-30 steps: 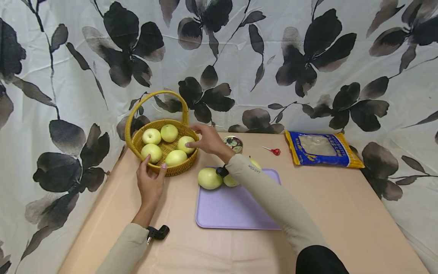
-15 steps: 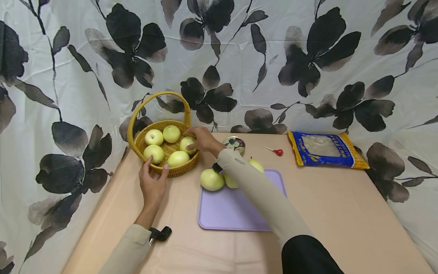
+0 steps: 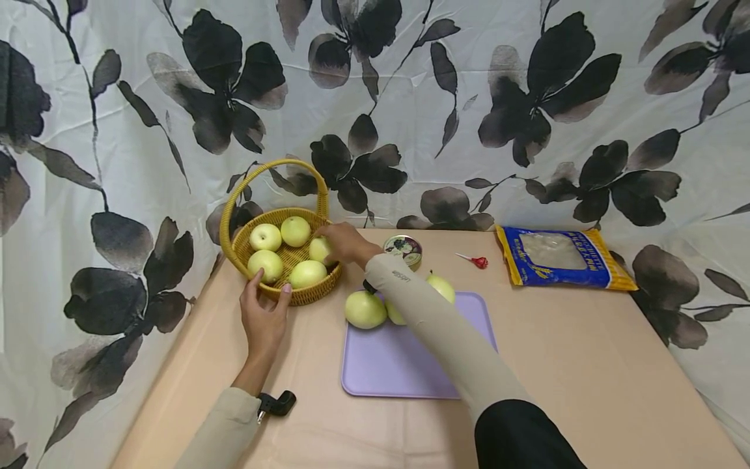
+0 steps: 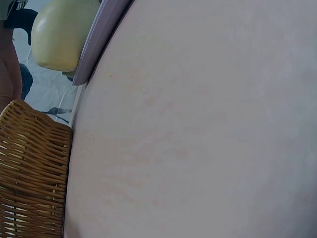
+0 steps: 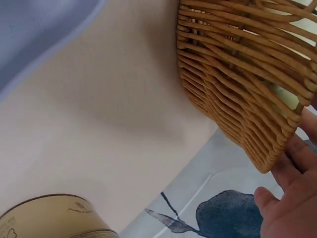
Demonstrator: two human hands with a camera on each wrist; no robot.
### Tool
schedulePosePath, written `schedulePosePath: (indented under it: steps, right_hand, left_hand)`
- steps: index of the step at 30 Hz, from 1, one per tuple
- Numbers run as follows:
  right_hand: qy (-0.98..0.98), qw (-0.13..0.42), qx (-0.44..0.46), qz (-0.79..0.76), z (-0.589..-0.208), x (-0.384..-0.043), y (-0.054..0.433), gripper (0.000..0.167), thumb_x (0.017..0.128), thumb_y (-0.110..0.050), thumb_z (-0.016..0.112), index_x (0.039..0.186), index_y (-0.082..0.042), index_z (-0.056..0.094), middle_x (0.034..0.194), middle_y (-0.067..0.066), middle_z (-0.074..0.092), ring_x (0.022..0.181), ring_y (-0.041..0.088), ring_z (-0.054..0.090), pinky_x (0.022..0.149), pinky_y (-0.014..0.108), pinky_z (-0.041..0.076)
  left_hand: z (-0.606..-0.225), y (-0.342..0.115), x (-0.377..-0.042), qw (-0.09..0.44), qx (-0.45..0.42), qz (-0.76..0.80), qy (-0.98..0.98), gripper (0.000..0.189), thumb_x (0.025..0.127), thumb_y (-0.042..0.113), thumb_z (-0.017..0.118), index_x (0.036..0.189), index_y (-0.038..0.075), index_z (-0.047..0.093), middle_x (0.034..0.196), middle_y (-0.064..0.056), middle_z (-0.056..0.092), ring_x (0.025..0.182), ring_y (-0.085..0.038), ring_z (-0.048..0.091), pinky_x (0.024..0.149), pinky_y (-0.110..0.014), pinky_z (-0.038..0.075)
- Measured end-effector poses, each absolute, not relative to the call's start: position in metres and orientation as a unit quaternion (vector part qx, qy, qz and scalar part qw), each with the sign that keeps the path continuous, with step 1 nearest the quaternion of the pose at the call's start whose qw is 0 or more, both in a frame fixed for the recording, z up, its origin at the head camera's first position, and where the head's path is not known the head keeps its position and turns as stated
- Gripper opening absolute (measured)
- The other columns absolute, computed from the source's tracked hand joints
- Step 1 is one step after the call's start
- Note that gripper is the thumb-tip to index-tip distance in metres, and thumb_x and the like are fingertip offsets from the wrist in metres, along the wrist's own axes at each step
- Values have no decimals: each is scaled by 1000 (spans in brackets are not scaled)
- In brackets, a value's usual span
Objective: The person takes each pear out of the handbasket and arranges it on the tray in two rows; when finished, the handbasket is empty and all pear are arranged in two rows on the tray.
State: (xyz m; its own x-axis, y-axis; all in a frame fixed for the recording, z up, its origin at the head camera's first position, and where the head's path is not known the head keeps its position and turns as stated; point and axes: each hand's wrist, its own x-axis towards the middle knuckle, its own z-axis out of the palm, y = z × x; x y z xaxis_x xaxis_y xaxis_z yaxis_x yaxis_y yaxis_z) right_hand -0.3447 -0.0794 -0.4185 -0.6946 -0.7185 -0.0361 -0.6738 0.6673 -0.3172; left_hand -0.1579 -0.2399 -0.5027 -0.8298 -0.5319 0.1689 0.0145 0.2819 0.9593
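A yellow wicker basket (image 3: 305, 295) with a tall handle stands at the table's back left, holding several pale green pears (image 3: 265, 236). My left hand (image 3: 265, 326) holds its front rim, thumb and fingers spread apart. Reaching over the right rim, my right hand (image 3: 348, 244) grips a pear (image 3: 319, 250) inside the basket; the hand covers part of this fruit, and the thumb is hidden. In the right wrist view, fingers (image 5: 292, 166) bend over the wicker rim. Left of centre on the lilac tray (image 3: 398, 371) sit more pears (image 3: 365, 310), partly behind the right forearm.
Behind the tray stands a round tin (image 3: 403, 249) with a patterned lid. To its right lie a small red-handled tool (image 3: 479, 262) and a blue and yellow packet (image 3: 565, 257). Floral cloth (image 3: 433, 117) hangs behind the table.
My right hand has shifted slightly over the pear at the basket's right side, and its thumb is now out of sight. The left hand stays on the basket rim.
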Motion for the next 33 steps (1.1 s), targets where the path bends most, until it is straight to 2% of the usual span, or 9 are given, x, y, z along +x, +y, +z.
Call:
schedulePosePath:
  steps: [4,9,15,23,33]
  right_hand:
    - [910,70,-395,-100,-421,-343,-81,72,91,-27,87,154,-13,55,152,3,62,139,27,58,128,47,35]
    - [910,65,-391,-123,-424,-342,-80,73,89,-24,89,153,-11,56,149,5,64,135,27,60,121,40,44]
    - [901,47,-391,-182,-419,-339,-73,80,85,-19,92,155,-9,54,151,9,63,137,29,60,118,42,48]
    - [887,21,-399,-232,-404,-325,-56,80,88,-23,90,157,-10,52,158,9,57,148,27,52,127,41,40]
    - [861,15,-394,-320,-389,-293,-25,80,86,-22,91,156,-11,54,161,10,55,150,29,50,127,44,40]
  left_hand:
    - [-503,-239,-157,236,170,-575,-765,71,102,32,74,163,20,41,168,-16,27,158,-33,31,118,-55,49]
    - [-504,-238,-157,231,169,-578,-764,71,102,32,73,164,20,40,169,-17,26,158,-34,31,118,-54,49]
    - [-504,-239,-156,236,171,-574,-765,71,101,34,74,163,21,41,168,-16,28,157,-33,32,118,-54,50]
    - [-503,-240,-155,235,176,-571,-767,72,101,34,74,163,22,41,168,-16,28,157,-32,32,118,-53,50]
    - [-503,-239,-156,239,172,-572,-765,71,101,32,75,163,21,41,167,-16,28,157,-33,33,119,-54,49]
